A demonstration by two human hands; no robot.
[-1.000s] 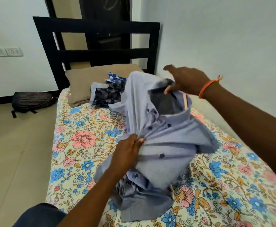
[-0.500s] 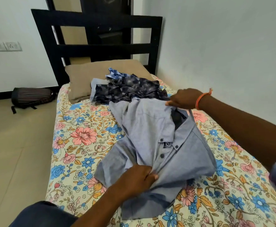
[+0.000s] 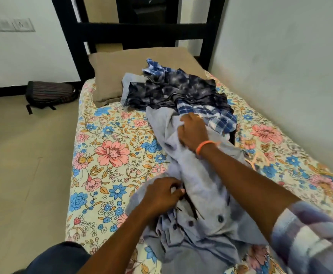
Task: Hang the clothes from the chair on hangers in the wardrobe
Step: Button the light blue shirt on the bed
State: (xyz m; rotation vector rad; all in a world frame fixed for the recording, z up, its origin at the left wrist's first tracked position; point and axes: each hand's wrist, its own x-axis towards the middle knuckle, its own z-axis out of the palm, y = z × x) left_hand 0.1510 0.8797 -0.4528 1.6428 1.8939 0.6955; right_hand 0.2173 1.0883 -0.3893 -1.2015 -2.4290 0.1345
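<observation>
While grey shirt (image 3: 199, 175) lies crumpled on bed, left hand (image 3: 161, 194) pinches near edge, right hand (image 3: 193, 131) grips far end.

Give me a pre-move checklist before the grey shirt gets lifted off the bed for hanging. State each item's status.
1. Left hand grips the grey shirt near its button placket: ok.
2. Right hand grips the shirt's upper part: ok.
3. Shirt is spread flat and ready for a hanger: not ok, it lies bunched on the floral bedsheet.
4. Shirt is free of the other clothes: not ok, its top touches the checked shirt and the dark patterned garment.
5. A hanger is within reach: cannot tell, only an orange shape peeks out by the shirt's right edge.
6. Wardrobe is open: cannot tell, none is in view.
</observation>
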